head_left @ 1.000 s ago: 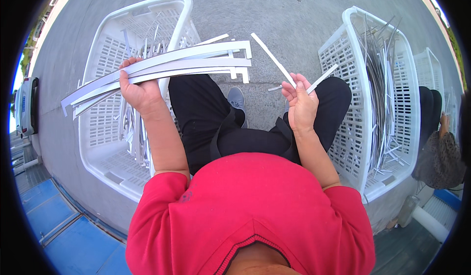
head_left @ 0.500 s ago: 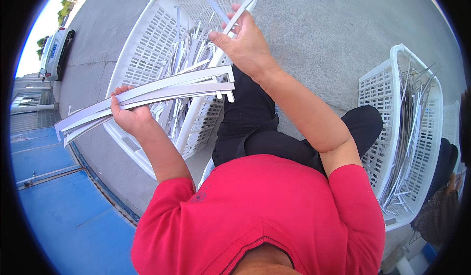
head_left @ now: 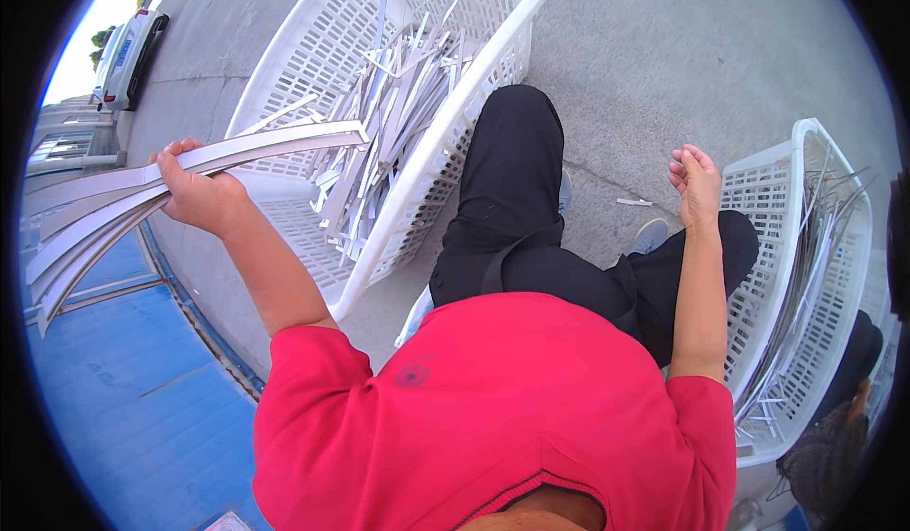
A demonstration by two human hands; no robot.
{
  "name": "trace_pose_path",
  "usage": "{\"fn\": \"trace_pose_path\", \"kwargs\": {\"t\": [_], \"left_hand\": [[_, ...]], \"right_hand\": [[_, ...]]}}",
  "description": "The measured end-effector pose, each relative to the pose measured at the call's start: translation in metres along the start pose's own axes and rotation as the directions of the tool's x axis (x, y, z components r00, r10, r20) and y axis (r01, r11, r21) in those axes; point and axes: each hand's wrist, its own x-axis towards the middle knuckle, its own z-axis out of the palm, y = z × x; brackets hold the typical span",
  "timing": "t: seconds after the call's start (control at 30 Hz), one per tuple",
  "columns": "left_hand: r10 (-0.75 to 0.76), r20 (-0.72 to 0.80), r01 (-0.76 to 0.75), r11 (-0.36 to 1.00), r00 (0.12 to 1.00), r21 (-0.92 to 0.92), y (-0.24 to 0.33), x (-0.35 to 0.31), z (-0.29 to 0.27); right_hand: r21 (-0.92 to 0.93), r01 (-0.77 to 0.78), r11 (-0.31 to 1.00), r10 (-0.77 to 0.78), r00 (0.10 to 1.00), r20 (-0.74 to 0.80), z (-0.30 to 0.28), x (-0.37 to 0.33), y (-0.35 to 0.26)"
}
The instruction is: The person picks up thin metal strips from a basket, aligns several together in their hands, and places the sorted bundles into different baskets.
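Note:
A bundle of long, flat white strips [head_left: 123,210] is gripped in my left hand [head_left: 204,194], whose fingers are wrapped round its middle. The strips bow down on the left, over the blue surface, and their other ends reach over the left basket's near side. My right hand [head_left: 699,182] hangs beside the right basket with its fingers curled in, and no strip shows in it. Many loose white strips [head_left: 403,119] lie jumbled in the large white plastic basket [head_left: 313,43] ahead on the left.
Thin long strips [head_left: 806,265] fill part of a second white basket [head_left: 858,284] at the right. One short white piece [head_left: 633,202] lies on the concrete floor [head_left: 654,66] by my shoe. A blue panel [head_left: 142,417] is at the lower left; a parked car [head_left: 128,62] stands far off.
My right hand has let go of the strips it held over the left basket and swung right and back towards the right basket. My left hand has moved left with its bundle.

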Motion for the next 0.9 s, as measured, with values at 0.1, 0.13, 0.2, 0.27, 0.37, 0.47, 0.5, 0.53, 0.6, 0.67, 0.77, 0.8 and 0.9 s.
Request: {"fn": "trace_pose_path", "kwargs": {"t": [0.1,0.13,0.2,0.27,0.37,0.47,0.5,0.53,0.6,0.67,0.77,0.8,0.9], "left_hand": [[0.113,0.151,-0.153,0.947,0.982,0.284,-0.031,0.005,0.006],[0.131,0.208,-0.203,0.905,0.969,0.375,-0.042,0.008,0.007],[0.124,0.382,-0.368,0.640,0.916,0.675,-0.073,0.025,-0.014],[0.014,0.482,-0.440,0.430,0.876,0.788,-0.110,0.025,-0.024],[-0.341,0.578,-0.554,0.174,0.741,0.814,-0.155,0.006,-0.042],[-0.433,0.618,-0.571,0.250,0.656,0.782,-0.165,-0.036,-0.025],[-0.461,0.623,-0.543,0.310,0.632,0.781,-0.162,-0.049,-0.018],[-0.465,0.651,-0.536,0.371,0.600,0.759,-0.161,-0.061,-0.010],[-0.472,0.712,-0.507,0.500,0.520,0.702,-0.159,-0.091,0.009],[-0.475,0.765,-0.520,0.562,0.434,0.643,-0.152,-0.118,0.028],[-0.439,0.838,-0.586,0.602,0.325,0.542,-0.155,-0.148,0.044],[-0.470,0.823,-0.583,0.587,0.319,0.561,-0.158,-0.156,0.048],[-0.416,0.860,-0.528,0.679,0.297,0.510,-0.172,-0.172,0.053]], "right_hand": [[0.058,-0.096,0.994,0.102,0.990,-0.102,-0.040,-0.001,0.029],[0.044,-0.103,0.994,0.106,0.991,-0.086,-0.039,-0.003,0.032],[0.015,-0.116,0.993,0.116,0.992,-0.038,-0.028,-0.011,0.034],[-0.080,-0.082,0.993,0.085,0.996,0.040,-0.017,-0.015,0.034],[-0.179,-0.037,0.983,0.055,0.993,0.101,-0.005,-0.026,0.036],[-0.181,0.018,0.983,-0.001,0.996,0.091,-0.006,-0.039,0.025],[-0.159,0.042,0.986,-0.030,0.997,0.074,-0.007,-0.041,0.020],[-0.141,0.068,0.988,-0.062,0.997,0.050,-0.010,-0.044,0.015],[-0.033,0.142,0.989,-0.141,0.990,0.018,-0.013,-0.051,0.003],[0.036,0.229,0.973,-0.228,0.973,-0.022,-0.021,-0.063,-0.016],[0.041,0.382,0.923,-0.377,0.921,-0.102,-0.040,-0.078,-0.036],[0.013,0.413,0.911,-0.407,0.903,-0.138,-0.049,-0.083,-0.041],[-0.103,0.491,0.865,-0.501,0.832,-0.237,-0.084,-0.101,-0.053]]}}
